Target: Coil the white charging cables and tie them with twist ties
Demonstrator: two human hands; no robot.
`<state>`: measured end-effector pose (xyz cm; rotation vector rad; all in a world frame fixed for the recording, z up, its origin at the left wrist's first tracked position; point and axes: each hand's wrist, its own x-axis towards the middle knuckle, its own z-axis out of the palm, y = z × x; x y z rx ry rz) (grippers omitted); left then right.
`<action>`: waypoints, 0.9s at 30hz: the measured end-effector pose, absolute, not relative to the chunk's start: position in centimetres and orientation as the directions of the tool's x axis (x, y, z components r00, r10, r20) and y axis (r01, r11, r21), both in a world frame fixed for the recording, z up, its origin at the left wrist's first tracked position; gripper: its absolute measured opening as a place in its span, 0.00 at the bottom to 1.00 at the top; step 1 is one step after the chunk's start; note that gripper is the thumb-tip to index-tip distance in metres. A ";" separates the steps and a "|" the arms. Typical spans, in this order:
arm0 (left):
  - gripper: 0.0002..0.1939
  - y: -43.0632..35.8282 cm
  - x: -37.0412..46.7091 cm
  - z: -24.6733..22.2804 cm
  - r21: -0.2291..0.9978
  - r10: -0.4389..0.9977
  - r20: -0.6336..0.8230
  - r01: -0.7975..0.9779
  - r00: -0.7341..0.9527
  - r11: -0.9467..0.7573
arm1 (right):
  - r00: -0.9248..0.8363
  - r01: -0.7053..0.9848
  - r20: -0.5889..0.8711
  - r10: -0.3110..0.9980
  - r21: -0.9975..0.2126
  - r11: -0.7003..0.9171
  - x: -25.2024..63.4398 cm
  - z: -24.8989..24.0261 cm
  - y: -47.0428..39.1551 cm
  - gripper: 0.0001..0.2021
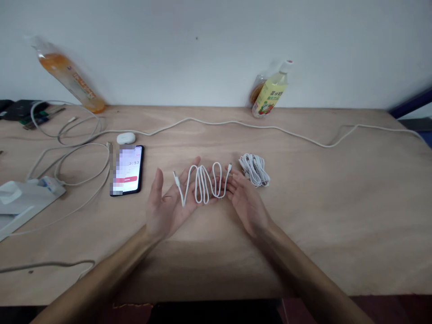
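A white cable [201,184] lies in loose zigzag bends across my upturned palms, one plug at its left end and another at its right end. My left hand [172,202] is palm up with the fingers stretched out under the left and middle bends. Under the right end, the fingers of my right hand [245,198] are spread and touch the cable near its plug. A bundle of coiled white cables [254,170] rests on the wooden table [320,216], just beyond my right hand.
Left of my hands lie a lit phone [128,171] and a white earphone case [126,138]. Looped cables [81,146] and a white box [27,202] are farther left. An orange bottle [70,78] and a yellow bottle [271,94] stand by the wall.
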<state>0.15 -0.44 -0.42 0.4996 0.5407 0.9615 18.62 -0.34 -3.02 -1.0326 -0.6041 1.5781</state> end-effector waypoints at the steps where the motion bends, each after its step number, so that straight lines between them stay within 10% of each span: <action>1: 0.44 -0.7 0.3 -0.4 0.633 0.862 -0.197 -0.611 0.468 0.476 | -0.023 -0.524 -0.301 0.953 -0.808 -0.268 18.4 -2.8 -0.4 0.20; 27: 0.41 -3.8 0.7 0.3 0.896 0.862 0.037 -0.398 0.506 0.195 | -0.249 -0.634 -0.364 0.898 -0.639 -0.435 18.2 -1.4 -1.2 0.15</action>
